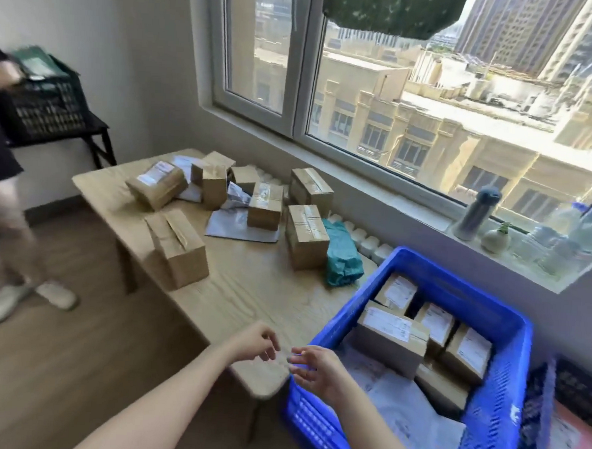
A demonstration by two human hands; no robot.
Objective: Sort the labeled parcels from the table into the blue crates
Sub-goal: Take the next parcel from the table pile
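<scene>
The blue perforated plastic crate (456, 287) is being kept at the lower right of the frame, just beside the light wooden table (250, 290), probably so that transfers are being kept short. The brown taped cardboard parcels (306, 237) are being left unsorted at centre frame. The left hand (259, 341) and right hand (314, 369) are being held released, fingers loosely spread, grasping nothing, over the table corner.

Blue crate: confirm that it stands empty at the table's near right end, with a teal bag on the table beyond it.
Not empty: the head view shows the blue crate holding several labelled cardboard parcels. The rest holds: it stands at the table's near right end, with the teal bag on the table beyond it.
</scene>
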